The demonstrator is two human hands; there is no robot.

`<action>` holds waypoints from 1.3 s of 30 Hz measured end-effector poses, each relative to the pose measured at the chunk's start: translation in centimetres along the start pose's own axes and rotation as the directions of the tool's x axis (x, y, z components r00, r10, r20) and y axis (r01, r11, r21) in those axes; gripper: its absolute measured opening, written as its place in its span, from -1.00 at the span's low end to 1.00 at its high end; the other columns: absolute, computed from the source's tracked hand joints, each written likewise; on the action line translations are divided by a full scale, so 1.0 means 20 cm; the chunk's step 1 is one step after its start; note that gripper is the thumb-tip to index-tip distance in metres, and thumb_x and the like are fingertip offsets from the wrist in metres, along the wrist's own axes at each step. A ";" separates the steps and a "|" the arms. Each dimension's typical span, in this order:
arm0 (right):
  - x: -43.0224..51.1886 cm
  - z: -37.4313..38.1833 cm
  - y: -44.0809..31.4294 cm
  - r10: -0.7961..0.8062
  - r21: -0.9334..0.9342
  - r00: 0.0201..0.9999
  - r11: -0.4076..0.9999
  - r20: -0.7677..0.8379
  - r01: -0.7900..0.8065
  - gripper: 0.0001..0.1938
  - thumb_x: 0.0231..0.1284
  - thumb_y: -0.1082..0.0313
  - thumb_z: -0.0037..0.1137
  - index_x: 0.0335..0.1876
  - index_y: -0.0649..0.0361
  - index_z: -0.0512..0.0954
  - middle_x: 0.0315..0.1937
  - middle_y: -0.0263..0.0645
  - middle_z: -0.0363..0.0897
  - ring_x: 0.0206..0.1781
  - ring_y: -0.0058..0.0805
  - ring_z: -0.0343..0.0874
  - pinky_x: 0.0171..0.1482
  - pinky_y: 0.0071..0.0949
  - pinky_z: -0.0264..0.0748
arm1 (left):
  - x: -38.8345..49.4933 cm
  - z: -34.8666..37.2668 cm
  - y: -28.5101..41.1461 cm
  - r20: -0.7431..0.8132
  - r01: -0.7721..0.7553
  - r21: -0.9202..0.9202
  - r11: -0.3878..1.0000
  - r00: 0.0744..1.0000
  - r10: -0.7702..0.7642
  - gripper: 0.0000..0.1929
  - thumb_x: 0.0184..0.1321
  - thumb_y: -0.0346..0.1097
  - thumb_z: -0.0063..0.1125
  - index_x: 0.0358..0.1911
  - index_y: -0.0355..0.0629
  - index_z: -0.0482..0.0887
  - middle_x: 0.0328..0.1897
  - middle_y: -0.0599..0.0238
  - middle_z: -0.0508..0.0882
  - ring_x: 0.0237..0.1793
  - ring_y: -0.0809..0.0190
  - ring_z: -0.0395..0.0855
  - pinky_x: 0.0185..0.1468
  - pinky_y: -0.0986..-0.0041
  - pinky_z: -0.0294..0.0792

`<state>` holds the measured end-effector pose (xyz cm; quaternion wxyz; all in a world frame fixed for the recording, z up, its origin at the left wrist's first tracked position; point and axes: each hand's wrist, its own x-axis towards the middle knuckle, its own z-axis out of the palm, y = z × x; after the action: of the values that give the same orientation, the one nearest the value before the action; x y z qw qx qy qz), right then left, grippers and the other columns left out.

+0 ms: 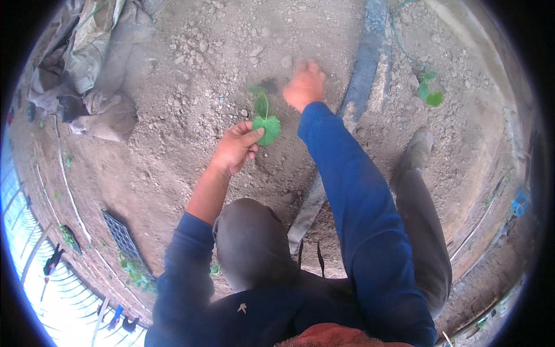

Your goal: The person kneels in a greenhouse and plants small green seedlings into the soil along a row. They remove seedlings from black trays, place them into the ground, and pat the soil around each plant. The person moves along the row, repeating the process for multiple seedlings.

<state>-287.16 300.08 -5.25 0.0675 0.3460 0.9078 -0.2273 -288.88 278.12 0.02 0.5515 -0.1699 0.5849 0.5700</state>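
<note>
My left hand (pixel 236 145) pinches a broad leaf of a green seedling (pixel 261 108) between thumb and fingers. The seedling's stem runs up to a small dark hole (pixel 269 84) in the dry, crumbly soil (pixel 186 99). I cannot tell whether its base sits inside the hole. Just right of the hole, my right hand (pixel 306 86) is low over the loose soil, back of the hand upward. Motion blurs it, and whatever lies under its fingers is hidden.
A flat grey hose (pixel 368 56) runs past my right hand. Another seedling (pixel 429 89) grows beyond it, beside a thin green cord (pixel 396 34). Crumpled sheeting (pixel 93 56) lies upper left. A black seedling tray (pixel 123 236) rests lower left. My shoe (pixel 419 145) is at right.
</note>
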 end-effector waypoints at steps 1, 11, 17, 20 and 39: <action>0.01 0.01 -0.02 -0.101 0.149 0.988 0.985 0.114 0.083 -0.42 0.08 0.35 0.22 0.31 0.22 0.46 0.41 0.06 0.31 0.45 0.02 0.25 0.43 -0.13 0.24 | 0.00 0.00 0.00 0.012 0.001 0.003 1.000 1.000 -0.001 -0.84 0.33 -0.30 0.28 -0.10 -0.11 0.62 -0.36 0.50 0.67 -0.55 0.57 0.48 -0.55 0.72 0.36; -0.37 -0.09 0.15 -0.161 0.272 0.984 0.946 -0.070 0.174 -0.45 0.20 0.39 0.20 0.33 0.33 0.40 0.34 0.11 0.40 0.45 0.07 0.30 0.48 -0.16 0.21 | 0.01 -0.14 -0.06 -0.066 -0.263 0.263 0.928 0.955 0.290 -0.63 0.32 -0.11 0.30 0.04 -0.17 0.59 -0.18 0.33 0.67 -0.22 0.31 0.63 -0.12 0.41 0.54; -0.67 -0.02 0.23 -0.222 -0.030 0.972 0.974 0.081 0.225 -0.18 0.15 0.09 0.35 0.44 0.39 0.25 0.53 0.05 0.10 0.60 0.06 -0.02 0.54 0.02 0.04 | 0.01 -0.28 -0.17 0.151 -0.146 0.986 -0.085 0.527 0.836 0.09 -0.13 0.27 0.49 0.40 -0.28 0.28 0.52 -0.17 0.21 0.51 -0.17 0.15 0.51 -0.07 0.05; -0.66 0.00 0.25 -0.251 -0.060 0.967 0.965 0.052 0.254 -0.16 0.14 0.01 0.34 0.44 0.35 0.26 0.54 0.03 0.08 0.61 0.04 -0.05 0.53 0.05 0.04 | 0.13 -0.22 -0.20 0.188 -0.102 0.982 -0.161 0.643 0.743 0.29 -0.24 0.45 0.42 0.48 -0.32 0.12 0.61 -0.16 0.06 0.61 -0.18 -0.05 0.56 -0.12 -0.12; -0.66 -1.77 1.21 0.136 -0.436 0.986 0.896 0.098 -0.080 -0.63 0.17 0.16 0.23 0.05 0.14 0.65 -0.15 0.06 0.70 0.00 0.02 0.67 0.11 -0.14 0.57 | 0.04 -0.29 0.07 0.349 -0.322 0.935 -0.149 0.757 0.553 -0.10 0.05 -0.03 0.43 0.46 -0.18 0.25 0.59 -0.01 0.20 0.55 -0.10 0.15 0.54 0.16 0.11</action>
<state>-260.01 324.33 21.11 0.2119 0.3573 0.9088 -0.0386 -292.93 273.86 -1.45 0.2297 0.4136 0.8692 0.1440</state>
